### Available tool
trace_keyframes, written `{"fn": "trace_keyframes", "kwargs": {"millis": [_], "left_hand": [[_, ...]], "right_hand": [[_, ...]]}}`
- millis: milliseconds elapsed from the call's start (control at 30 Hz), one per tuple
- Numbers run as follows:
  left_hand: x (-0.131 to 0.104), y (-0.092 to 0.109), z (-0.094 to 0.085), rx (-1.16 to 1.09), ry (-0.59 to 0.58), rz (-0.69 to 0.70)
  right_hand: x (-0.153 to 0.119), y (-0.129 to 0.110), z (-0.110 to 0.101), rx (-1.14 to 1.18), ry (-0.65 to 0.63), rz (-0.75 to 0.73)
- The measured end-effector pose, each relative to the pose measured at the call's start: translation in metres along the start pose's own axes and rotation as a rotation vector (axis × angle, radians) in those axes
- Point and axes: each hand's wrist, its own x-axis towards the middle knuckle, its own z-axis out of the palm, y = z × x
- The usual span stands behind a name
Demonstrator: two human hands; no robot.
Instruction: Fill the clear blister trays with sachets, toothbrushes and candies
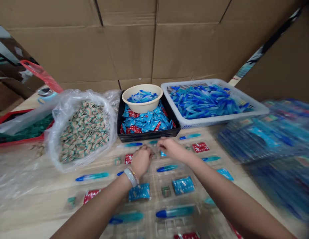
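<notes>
My left hand (142, 158), with a pale bangle at the wrist, is over the far rows of clear plastic trays (166, 227). Its fingers are pinched together; what they hold, if anything, is too small to make out. To its right, my right hand (172, 148) is also closed, with its fingertips hidden, above a tray with a blue packet (163, 153). Around both hands the trays hold pen-shaped blue-and-teal pieces (167, 168), red packets (128, 158), blue packets (183, 185) and small green-and-tan squares (166, 191).
A plastic bag (51, 146) of small squares stands left, beside a red-rimmed tray (43, 136). Behind my hands, a black tray (149, 135) of packets carries a cream bowl (142, 108). A white basket (254, 111) of blue pieces and blurred stacked packs (264, 139) are right. Cardboard (129, 49) walls the back.
</notes>
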Motion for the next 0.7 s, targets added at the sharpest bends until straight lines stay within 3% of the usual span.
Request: {"fn": "trace_keyframes", "kwargs": {"millis": [133, 200, 367, 467, 600, 700], "left_hand": [[-0.003, 0.003, -0.007, -0.029, 0.033, 0.073], [0.001, 0.015, -0.008, -0.074, 0.074, 0.128], [0.039, 0.078, 0.010, -0.239, 0.046, 0.353], [0.070, 0.108, 0.031, -0.278, 0.038, 0.365], [0.091, 0.116, 0.046, -0.203, 0.028, 0.274], [0.089, 0.110, 0.043, -0.195, 0.004, 0.329]], "right_hand": [[-0.053, 0.042, -0.048, 0.024, 0.294, 0.256], [-0.080, 0.063, -0.055, 0.010, 0.314, 0.373], [-0.102, 0.079, -0.026, 0.008, 0.267, 0.361], [-0.098, 0.074, -0.012, -0.046, 0.299, 0.354], [-0.098, 0.076, -0.010, -0.027, 0.341, 0.333], [-0.103, 0.083, -0.011, 0.057, 0.362, 0.272]]}}
